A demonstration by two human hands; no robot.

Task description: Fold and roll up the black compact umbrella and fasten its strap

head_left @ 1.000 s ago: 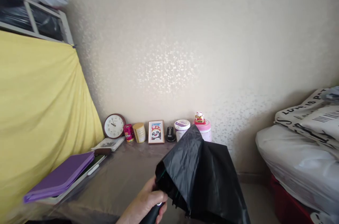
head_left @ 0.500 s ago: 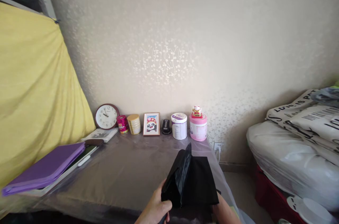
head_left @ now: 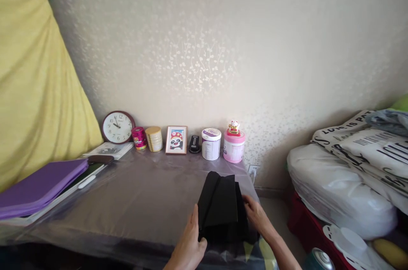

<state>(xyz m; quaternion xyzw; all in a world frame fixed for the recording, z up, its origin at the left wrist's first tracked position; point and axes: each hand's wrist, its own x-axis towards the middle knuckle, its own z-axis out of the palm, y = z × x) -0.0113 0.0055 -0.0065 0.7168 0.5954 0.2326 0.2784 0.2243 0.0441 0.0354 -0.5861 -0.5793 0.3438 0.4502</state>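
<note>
A black folded case (head_left: 218, 204) with flat panels and a flap lies at the right front of the table. My left hand (head_left: 191, 236) is on its left side, fingers along the edge and thumb by the near corner. My right hand (head_left: 255, 212) has its fingers curled at the right edge, where a second black layer shows below the top panel. The hidden fingertips of both hands are behind the case's edges. What the case contains, if anything, cannot be seen.
Along the wall stand a clock (head_left: 118, 127), a pink tin (head_left: 139, 138), a yellow-lidded jar (head_left: 154, 139), a panda picture (head_left: 176, 140), a white tub (head_left: 211, 144) and a pink-lidded tub (head_left: 233, 150) bearing a cat figurine (head_left: 234, 127). Purple folders (head_left: 41, 187) lie left; a spray can (head_left: 320, 259) stands low right.
The black case has come down onto the table and its raised flap now lies flat. My right hand has moved up to its right edge, my left to its left side. The view has shifted.
</note>
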